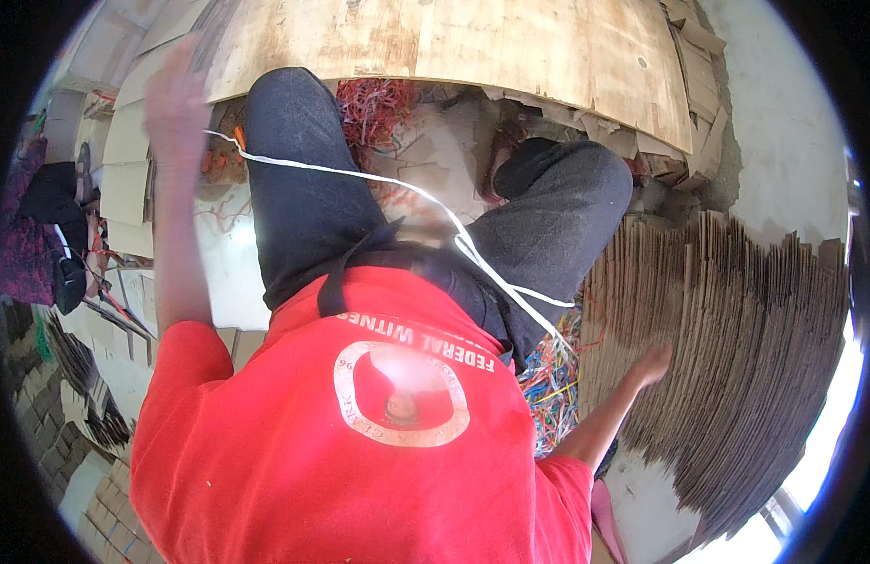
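A long white strip (397, 181) stretches across my lap, from my left hand (175, 108) to a heap of multicoloured strips (551, 390) by my right hip. Near that heap the strip doubles into loops. My left hand is raised at the far left and blurred, and the strip meets its edge, apparently held there. On the right, my right hand (653, 365) is at a long row of upright brown cardboard sheets (726, 348). Its fingers are blurred, and I cannot tell whether they grip a sheet.
A plywood board (454, 42) spans the space before my knees, with cardboard under its edge. Red strips (371, 113) are heaped beneath it, and small orange pieces (230, 160) lie by my left knee. Cardboard sheets (127, 202) stand at the left, beside another person (54, 230).
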Demonstrator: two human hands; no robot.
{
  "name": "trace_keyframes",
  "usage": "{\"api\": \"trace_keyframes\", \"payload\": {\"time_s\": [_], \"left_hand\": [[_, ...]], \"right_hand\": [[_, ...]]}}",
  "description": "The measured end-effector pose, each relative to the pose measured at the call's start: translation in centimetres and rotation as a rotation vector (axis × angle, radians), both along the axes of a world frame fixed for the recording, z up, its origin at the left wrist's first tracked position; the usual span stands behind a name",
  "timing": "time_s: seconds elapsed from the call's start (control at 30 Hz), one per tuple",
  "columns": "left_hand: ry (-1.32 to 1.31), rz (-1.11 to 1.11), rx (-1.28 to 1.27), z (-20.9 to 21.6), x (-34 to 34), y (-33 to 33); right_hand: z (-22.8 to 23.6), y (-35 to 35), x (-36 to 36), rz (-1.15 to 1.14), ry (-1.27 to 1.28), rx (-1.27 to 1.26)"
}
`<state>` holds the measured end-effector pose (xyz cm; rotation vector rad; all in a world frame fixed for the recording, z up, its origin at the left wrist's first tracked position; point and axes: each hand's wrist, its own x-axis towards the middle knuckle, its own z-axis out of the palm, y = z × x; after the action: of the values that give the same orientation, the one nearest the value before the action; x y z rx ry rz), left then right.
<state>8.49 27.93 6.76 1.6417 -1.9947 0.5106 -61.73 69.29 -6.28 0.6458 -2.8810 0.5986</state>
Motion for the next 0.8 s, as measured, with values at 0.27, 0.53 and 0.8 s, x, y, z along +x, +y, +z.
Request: {"api": "trace_keyframes", "payload": {"time_s": [0.27,0.53,0.8], "left_hand": [[0.088,-1.154,1.327,-3.8,-18.9,4.7],[0.54,-1.343,1.14,-0.7,-19.2,3.8],[0.558,-1.312,1.052,2.2,-18.6,2.3]], "right_hand": [[11.5,-23.6,20.2,0.845,-0.42,0.047],[12.9,-26.3,26.4,1.142,-1.441,-0.055],[13.3,-27.1,28.5,1.201,-1.831,0.152]]}}
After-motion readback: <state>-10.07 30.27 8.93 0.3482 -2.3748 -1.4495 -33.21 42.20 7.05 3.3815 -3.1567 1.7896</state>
